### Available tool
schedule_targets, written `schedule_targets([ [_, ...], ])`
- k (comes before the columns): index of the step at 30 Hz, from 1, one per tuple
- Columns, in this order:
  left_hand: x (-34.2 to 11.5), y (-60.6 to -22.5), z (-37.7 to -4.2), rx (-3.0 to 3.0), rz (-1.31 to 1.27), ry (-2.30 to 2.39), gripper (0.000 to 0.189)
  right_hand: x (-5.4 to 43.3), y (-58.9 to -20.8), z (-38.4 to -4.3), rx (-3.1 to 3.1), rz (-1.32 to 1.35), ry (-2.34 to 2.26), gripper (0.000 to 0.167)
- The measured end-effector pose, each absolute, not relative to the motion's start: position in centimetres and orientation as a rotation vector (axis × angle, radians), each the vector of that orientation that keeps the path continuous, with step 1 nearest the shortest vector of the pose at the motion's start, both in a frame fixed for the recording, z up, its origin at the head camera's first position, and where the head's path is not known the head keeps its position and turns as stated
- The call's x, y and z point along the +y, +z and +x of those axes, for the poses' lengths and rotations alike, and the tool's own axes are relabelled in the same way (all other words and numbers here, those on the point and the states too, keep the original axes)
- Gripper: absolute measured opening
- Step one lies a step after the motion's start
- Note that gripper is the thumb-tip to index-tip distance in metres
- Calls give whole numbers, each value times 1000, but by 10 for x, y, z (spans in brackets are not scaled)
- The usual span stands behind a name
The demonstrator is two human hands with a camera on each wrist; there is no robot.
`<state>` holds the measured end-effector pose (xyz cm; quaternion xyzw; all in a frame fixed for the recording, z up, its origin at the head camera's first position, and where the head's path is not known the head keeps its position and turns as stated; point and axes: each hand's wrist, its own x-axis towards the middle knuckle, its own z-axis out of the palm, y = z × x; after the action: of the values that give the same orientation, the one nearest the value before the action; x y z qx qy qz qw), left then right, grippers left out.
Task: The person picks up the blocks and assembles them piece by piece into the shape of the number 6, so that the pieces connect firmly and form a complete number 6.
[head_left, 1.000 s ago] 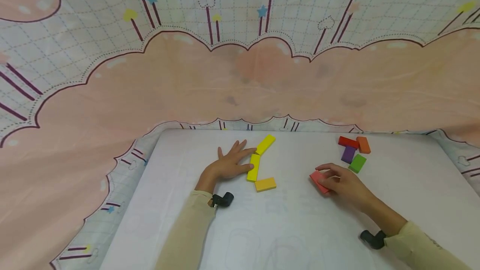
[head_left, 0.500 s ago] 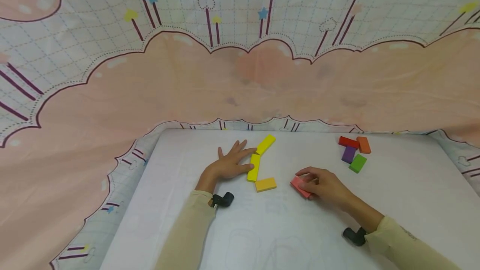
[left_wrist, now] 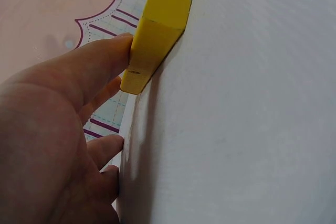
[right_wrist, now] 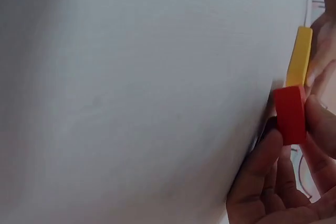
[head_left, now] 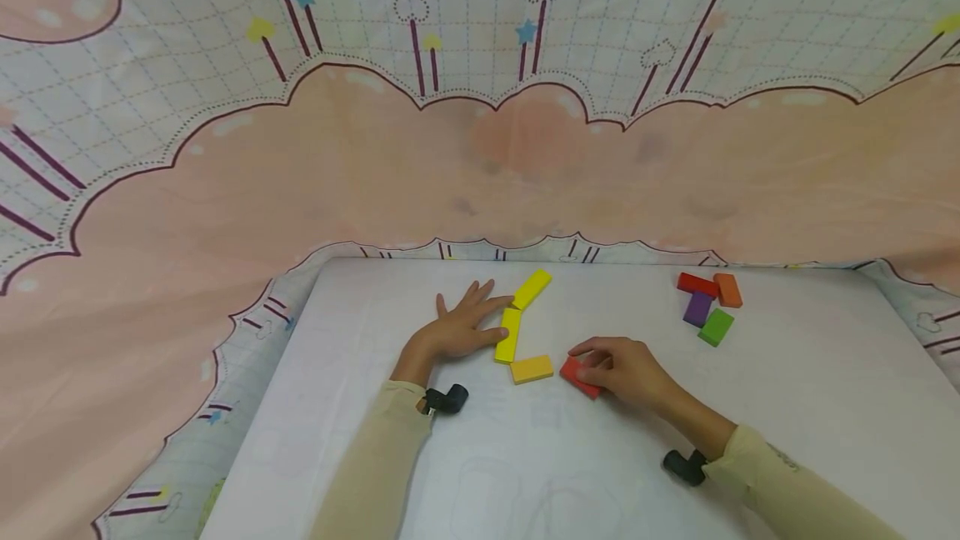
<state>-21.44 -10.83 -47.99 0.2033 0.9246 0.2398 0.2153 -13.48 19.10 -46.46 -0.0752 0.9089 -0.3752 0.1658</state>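
Observation:
In the head view my right hand (head_left: 622, 369) pinches a red block (head_left: 579, 377) low over the table, just right of an orange-yellow block (head_left: 532, 369). The right wrist view shows the red block (right_wrist: 290, 115) between thumb and fingers, with the orange-yellow block (right_wrist: 300, 56) beyond it. My left hand (head_left: 459, 332) rests on the table with its fingers spread. Its thumb touches a yellow block (head_left: 507, 338), and its index fingertip is right at a second yellow block (head_left: 532, 288). Those two meet end to end at an angle; the orange-yellow block lies at the lower end.
Toward the back right of the white table (head_left: 585, 457) lie a dark red block (head_left: 697, 285), an orange block (head_left: 727, 290), a purple block (head_left: 697, 307) and a green block (head_left: 716, 327), close together. A printed cloth (head_left: 480, 157) hangs behind the table.
My right hand has moved left with the red block, from well right of the yellow row to beside the orange-yellow block. My left hand has stayed where it was.

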Motion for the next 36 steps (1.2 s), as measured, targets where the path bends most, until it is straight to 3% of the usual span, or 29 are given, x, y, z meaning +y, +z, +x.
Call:
schedule_targets([
  [12,-109,-481,-202,2571,554,675,66,181,-462,-125,2690,-280,-935,30],
  [25,-108,-480,-198,2572,538,665,66,202,-462,-119,2633,-325,-913,48],
  [36,-103,-481,-200,2587,517,670,65,207,-463,-126,2631,-428,-897,44],
])
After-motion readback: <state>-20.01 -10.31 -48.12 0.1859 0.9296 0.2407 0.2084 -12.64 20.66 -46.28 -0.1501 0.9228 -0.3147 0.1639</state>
